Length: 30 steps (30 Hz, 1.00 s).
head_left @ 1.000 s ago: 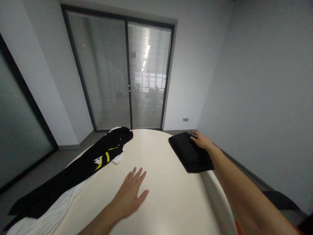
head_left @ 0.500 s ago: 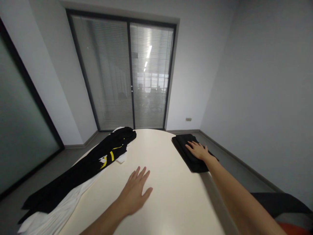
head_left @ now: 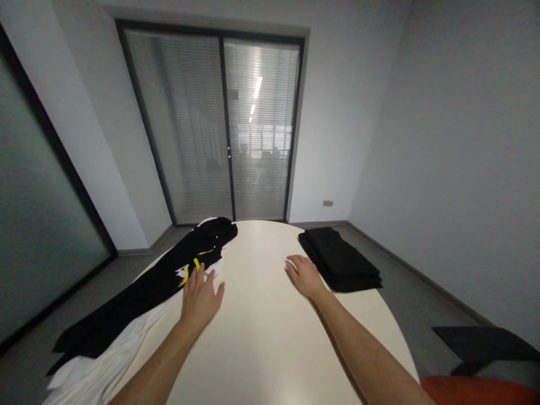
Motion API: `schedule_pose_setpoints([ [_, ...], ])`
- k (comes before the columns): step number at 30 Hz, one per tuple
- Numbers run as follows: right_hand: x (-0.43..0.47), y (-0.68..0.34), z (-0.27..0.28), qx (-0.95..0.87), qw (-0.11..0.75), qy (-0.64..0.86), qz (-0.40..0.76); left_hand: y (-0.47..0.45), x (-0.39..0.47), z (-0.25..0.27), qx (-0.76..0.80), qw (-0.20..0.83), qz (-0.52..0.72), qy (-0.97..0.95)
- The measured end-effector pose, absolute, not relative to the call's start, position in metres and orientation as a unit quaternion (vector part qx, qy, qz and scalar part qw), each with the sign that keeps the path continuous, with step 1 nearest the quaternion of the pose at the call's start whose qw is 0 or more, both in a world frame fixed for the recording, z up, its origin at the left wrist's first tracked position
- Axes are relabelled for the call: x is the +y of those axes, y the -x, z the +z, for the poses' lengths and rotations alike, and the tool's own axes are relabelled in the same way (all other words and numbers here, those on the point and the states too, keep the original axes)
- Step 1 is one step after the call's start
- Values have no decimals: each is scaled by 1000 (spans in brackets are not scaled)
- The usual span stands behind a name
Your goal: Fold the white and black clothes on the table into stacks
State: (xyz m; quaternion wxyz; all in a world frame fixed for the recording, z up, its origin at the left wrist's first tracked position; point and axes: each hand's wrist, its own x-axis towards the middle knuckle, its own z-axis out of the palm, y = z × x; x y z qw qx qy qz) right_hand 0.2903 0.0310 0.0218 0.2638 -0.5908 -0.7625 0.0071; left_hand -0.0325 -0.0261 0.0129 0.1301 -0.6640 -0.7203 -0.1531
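Note:
My left hand (head_left: pixel 199 296) is open, fingers apart, at the near edge of a long black garment (head_left: pixel 143 284) with yellow and white markings. Its fingertips overlap the markings; I cannot tell whether they touch the cloth. Beneath and beside the black garment lies white cloth (head_left: pixel 113 349), which hangs off the table's left side. My right hand (head_left: pixel 304 275) is open and holds nothing, just left of a neatly folded stack of black cloth (head_left: pixel 341 260).
A pale table with a rounded edge (head_left: pixel 257 337) bears the clothes. At lower right stands a chair with a black back (head_left: pixel 485 343) and an orange-red seat (head_left: pixel 481 391). Beyond the table is a glass door with blinds (head_left: pixel 261 169). A grey wall (head_left: pixel 455 169) rises at right.
My right hand has come off the folded black stack and moved left over the table. My left hand has moved left to the black garment. The view has shifted slightly.

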Motion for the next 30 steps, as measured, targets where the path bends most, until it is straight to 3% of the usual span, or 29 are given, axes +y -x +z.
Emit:
schedule_pose_setpoints([
  [12, 24, -297, 5, -807, 234, 541, 31, 60, -8, -4, -782, 54, -136, 606],
  [30, 22, -297, 5, -806, 210, 552, 45, 59, -6, 1, -692, 160, -246, 659],
])
